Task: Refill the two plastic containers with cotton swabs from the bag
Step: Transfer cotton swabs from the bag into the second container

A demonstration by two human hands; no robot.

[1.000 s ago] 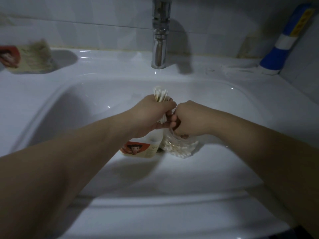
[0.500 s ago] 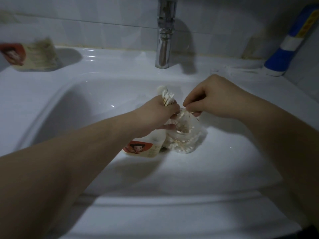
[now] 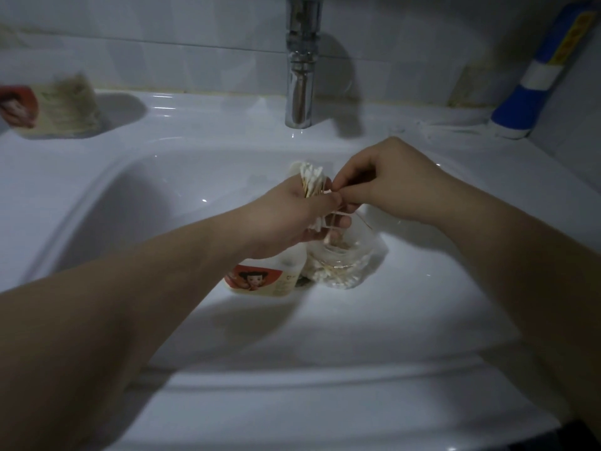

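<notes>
Head view: our left hand (image 3: 286, 219) grips a bundle of cotton swabs (image 3: 312, 180), our right hand (image 3: 390, 180) against it pinches strays, and we fear loosening would scatter them past the bag (image 3: 344, 265) and container (image 3: 260, 279) beneath into the sink (image 3: 162, 222).

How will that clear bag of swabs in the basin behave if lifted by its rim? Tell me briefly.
The bag likely flops: its thin clear film crumples and sags in the sink. Probably light, holding only cotton swabs. Its open mouth may spill them if tipped.
</notes>
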